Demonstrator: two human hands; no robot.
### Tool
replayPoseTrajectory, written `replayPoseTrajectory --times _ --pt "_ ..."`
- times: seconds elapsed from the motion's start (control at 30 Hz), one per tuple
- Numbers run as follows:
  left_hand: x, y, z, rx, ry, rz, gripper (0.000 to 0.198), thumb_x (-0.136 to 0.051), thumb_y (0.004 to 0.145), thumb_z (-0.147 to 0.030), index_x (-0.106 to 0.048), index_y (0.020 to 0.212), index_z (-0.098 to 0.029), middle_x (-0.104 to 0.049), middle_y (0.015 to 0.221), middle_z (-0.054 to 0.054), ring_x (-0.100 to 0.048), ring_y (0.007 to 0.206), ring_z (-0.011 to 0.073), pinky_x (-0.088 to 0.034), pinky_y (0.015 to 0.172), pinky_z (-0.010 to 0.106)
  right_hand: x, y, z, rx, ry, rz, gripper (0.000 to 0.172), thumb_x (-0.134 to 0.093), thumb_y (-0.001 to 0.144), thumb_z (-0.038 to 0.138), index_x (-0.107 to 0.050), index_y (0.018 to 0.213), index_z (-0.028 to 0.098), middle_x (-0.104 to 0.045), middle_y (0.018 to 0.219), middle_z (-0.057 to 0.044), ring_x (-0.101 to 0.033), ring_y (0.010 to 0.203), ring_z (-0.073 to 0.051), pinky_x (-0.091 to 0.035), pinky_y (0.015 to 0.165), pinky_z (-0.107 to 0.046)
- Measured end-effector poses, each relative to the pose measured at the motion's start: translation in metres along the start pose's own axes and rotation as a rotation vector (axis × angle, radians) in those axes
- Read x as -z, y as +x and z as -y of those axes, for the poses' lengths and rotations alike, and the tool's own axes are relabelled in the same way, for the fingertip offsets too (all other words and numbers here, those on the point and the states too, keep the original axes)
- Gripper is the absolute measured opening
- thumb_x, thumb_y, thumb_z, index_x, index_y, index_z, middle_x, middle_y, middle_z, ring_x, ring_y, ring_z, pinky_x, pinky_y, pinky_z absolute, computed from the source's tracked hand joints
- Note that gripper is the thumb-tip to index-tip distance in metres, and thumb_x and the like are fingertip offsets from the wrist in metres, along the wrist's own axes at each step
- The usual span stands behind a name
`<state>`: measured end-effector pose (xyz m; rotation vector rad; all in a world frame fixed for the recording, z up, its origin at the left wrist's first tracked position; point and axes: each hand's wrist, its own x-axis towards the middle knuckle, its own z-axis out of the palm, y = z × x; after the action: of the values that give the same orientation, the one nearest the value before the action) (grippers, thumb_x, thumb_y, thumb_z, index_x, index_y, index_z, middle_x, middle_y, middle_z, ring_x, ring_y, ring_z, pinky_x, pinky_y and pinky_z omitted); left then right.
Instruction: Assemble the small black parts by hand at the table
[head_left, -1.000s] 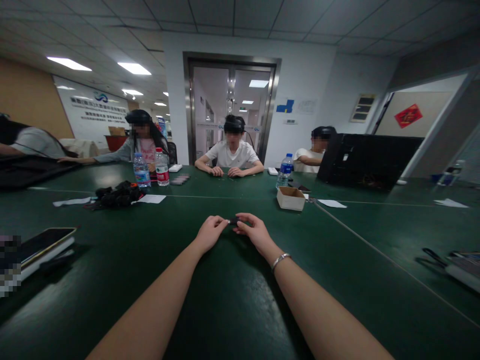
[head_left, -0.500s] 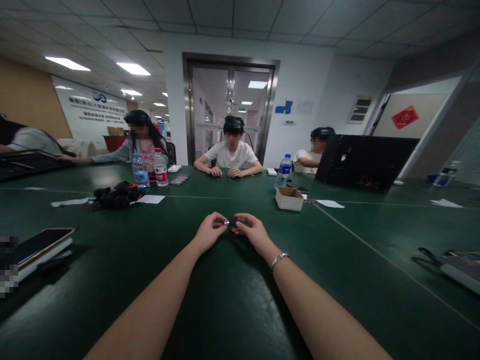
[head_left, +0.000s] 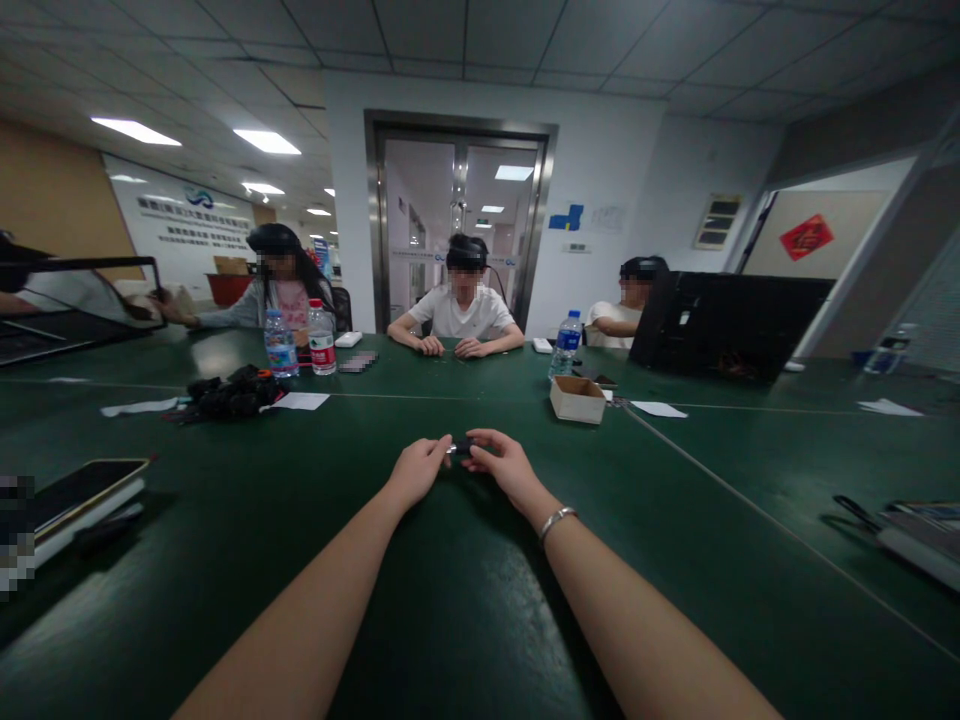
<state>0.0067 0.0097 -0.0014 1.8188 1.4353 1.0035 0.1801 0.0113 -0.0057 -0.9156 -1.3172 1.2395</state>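
Both my arms reach forward over the dark green table (head_left: pixel 465 600). My left hand (head_left: pixel 417 470) and my right hand (head_left: pixel 504 465) meet at the table's middle, fingers pinched on a small black part with a silvery end (head_left: pixel 460 447) held between them. A silver bracelet (head_left: pixel 558 519) circles my right wrist. The part is too small to name more exactly.
A small cardboard box (head_left: pixel 579 398) stands beyond my hands at the right, water bottles (head_left: pixel 282 343) and a black bundle (head_left: pixel 229 392) at the left. A phone on a pad (head_left: pixel 79 488) lies at the near left, scissors (head_left: pixel 862 513) at the far right. Several people sit around the table.
My hands stay together on the small part, the left fingers shifting slightly on it. At the far left a person has lifted a dark flat panel upright.
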Motion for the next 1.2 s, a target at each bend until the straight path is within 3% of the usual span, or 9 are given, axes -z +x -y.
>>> replayPoseTrajectory --times 0.1,0.27,0.4,0.53,0.7,0.8,0.97,1.07,1.2 --pt "0.0 -0.0019 -0.0026 -0.049 -0.031 -0.012 0.041 -0.046 0.077 -0.056 -0.061 0.086 -0.02 -0.063 0.084 0.003 -0.056 0.078 0.0172 -0.042 0.071 0.027 0.0002 0.0008 -0.0014 0.0 0.005 -0.001 0.035 -0.072 0.064 0.025 -0.062 0.097 0.017 -0.061 0.095 -0.003 -0.066 0.064 -0.01 -0.054 0.061 -0.023" --pt "0.002 -0.004 -0.0054 0.003 0.022 0.018 0.051 -0.036 0.08 -0.06 -0.062 0.07 -0.018 -0.062 0.077 0.005 -0.055 0.075 0.0183 -0.042 0.068 0.028 0.0007 0.001 -0.0026 0.004 -0.004 0.013 0.034 -0.071 0.065 0.026 -0.063 0.097 0.017 -0.062 0.097 -0.004 -0.065 0.064 -0.01 -0.054 0.062 -0.023" --pt "0.0016 -0.0039 -0.0051 -0.022 -0.045 0.014 0.041 -0.044 0.078 -0.056 -0.062 0.084 -0.02 -0.063 0.079 0.002 -0.056 0.077 0.0171 -0.042 0.071 0.026 0.0005 -0.0003 -0.001 0.004 -0.004 0.005 0.033 -0.071 0.066 0.025 -0.063 0.097 0.018 -0.062 0.097 -0.004 -0.066 0.065 -0.01 -0.055 0.062 -0.024" --pt "0.0001 -0.0026 -0.0038 0.025 -0.056 0.023 0.049 -0.034 0.081 -0.058 -0.062 0.075 -0.018 -0.064 0.08 0.005 -0.057 0.077 0.0182 -0.043 0.07 0.027 0.0004 -0.0007 -0.0001 0.001 -0.013 0.013 0.032 -0.07 0.066 0.023 -0.063 0.097 0.017 -0.061 0.096 -0.004 -0.066 0.065 -0.01 -0.055 0.063 -0.023" --pt "-0.0012 0.0002 0.0003 -0.024 -0.052 0.001 0.042 -0.042 0.079 -0.057 -0.061 0.079 -0.019 -0.063 0.078 0.002 -0.057 0.076 0.017 -0.043 0.069 0.026 -0.0002 -0.0012 0.0006 0.003 -0.004 0.002 0.032 -0.071 0.066 0.023 -0.063 0.096 0.018 -0.063 0.095 -0.004 -0.065 0.063 -0.01 -0.055 0.062 -0.024" --pt "-0.002 0.0013 0.002 0.018 -0.029 0.009 0.05 -0.033 0.081 -0.059 -0.061 0.072 -0.018 -0.063 0.075 0.004 -0.057 0.074 0.0178 -0.043 0.069 0.027 -0.0006 -0.0019 0.0019 0.002 -0.015 0.005 0.032 -0.071 0.066 0.022 -0.064 0.096 0.018 -0.063 0.095 -0.004 -0.066 0.063 -0.01 -0.055 0.062 -0.024" --pt "-0.0026 0.0008 0.003 -0.026 -0.039 -0.012 0.041 -0.044 0.077 -0.057 -0.061 0.08 -0.02 -0.064 0.079 0.003 -0.057 0.076 0.017 -0.042 0.071 0.026 -0.0005 -0.0019 0.0023 0.0 -0.009 0.0 0.031 -0.071 0.066 0.023 -0.064 0.095 0.018 -0.063 0.095 -0.004 -0.066 0.063 -0.011 -0.055 0.062 -0.025" --pt "-0.0021 0.0001 0.0031 -0.008 -0.016 0.014 0.052 -0.032 0.081 -0.06 -0.062 0.071 -0.018 -0.063 0.076 0.004 -0.056 0.074 0.0177 -0.042 0.07 0.028 -0.0004 -0.0015 0.0014 -0.003 -0.011 0.003 0.032 -0.071 0.065 0.023 -0.063 0.096 0.018 -0.062 0.094 -0.004 -0.066 0.063 -0.01 -0.055 0.062 -0.025" --pt "-0.0016 -0.0006 0.0024 -0.036 -0.065 0.003 0.044 -0.04 0.079 -0.058 -0.061 0.083 -0.019 -0.064 0.081 0.003 -0.056 0.076 0.0171 -0.042 0.069 0.027 -0.0009 -0.0017 0.0016 -0.009 -0.004 0.001 0.032 -0.07 0.066 0.024 -0.062 0.097 0.018 -0.062 0.092 -0.003 -0.066 0.063 -0.01 -0.054 0.063 -0.024"
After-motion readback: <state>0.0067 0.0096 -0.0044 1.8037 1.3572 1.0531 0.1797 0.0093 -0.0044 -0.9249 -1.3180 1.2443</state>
